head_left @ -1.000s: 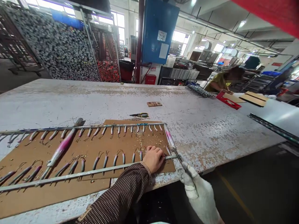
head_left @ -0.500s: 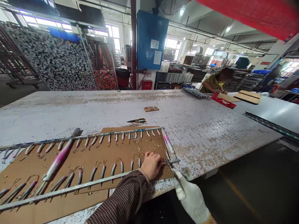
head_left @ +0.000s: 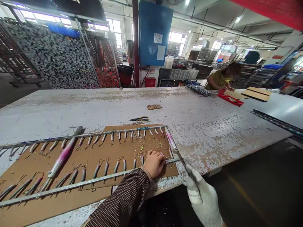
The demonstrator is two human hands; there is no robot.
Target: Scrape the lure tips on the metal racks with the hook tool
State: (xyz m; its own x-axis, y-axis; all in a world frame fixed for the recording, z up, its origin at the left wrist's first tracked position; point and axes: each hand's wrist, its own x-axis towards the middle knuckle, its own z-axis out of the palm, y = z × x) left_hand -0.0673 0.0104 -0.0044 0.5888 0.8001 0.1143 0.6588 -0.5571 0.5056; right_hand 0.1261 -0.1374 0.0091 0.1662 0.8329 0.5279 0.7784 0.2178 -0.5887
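Metal is what both hands work on: a long rack point(head_left: 78, 184) of two thin bars lies across a sheet of cardboard point(head_left: 99, 151) on the worn white table point(head_left: 213, 126), with small pink-and-grey lures point(head_left: 117, 165) hanging from each bar on wire hooks. The left hand point(head_left: 155, 164), bare and in a checked sleeve, presses down on the right end of the near bar, fingers curled over it and the last lures there. The right hand point(head_left: 201, 197), in a white knitted glove, is closed around the handle of a thin tool point(head_left: 181, 157) whose tip meets the rack's end just beside the left fingers.

Judging by the chips scattered on the cardboard, the step in hand is cutting or scraping lures free at this end of the near bar. The next move calls for a steady bar and a tip kept clear of the bare fingers so close to it.

What kind of tool it is cannot be made out; its working end is too small and partly behind the bar. The rack runs out of view at the left. A second pair of cutters point(head_left: 140, 119) lies well apart on the table, and another person point(head_left: 219, 80) works at the far corner.
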